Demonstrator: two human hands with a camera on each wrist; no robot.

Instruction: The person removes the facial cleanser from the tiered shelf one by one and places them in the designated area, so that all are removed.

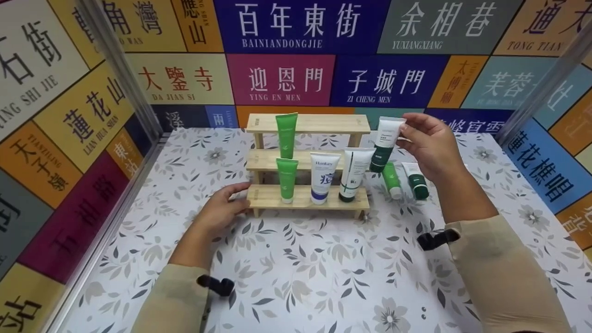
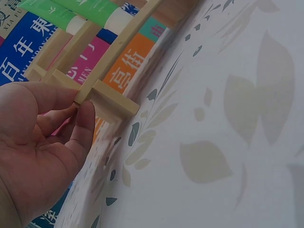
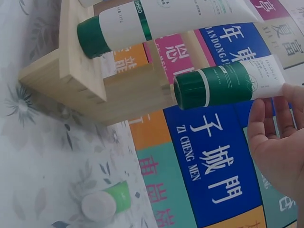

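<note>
A three-step wooden rack [image 1: 309, 196] stands on the patterned cloth. My left hand [image 1: 223, 208] pinches the left end of its lowest step, as the left wrist view confirms with the hand [image 2: 52, 137] at the plank's corner. My right hand [image 1: 428, 143] pinches a white and dark green tube [image 1: 387, 136] by its flat white end, cap down, beside the rack's right side. On the lowest step stand a small green tube [image 1: 287, 180], a white tube with a purple base [image 1: 324, 178] and a white tube with a dark green cap [image 1: 356, 175]. A taller green tube [image 1: 286, 134] stands behind on the middle step.
Right of the rack, a green tube [image 1: 391, 180] with a white cap and a white and dark green tube [image 1: 416, 182] lie on the cloth [image 1: 296, 273]. Printed panels [image 1: 286, 78] wall in the back and sides.
</note>
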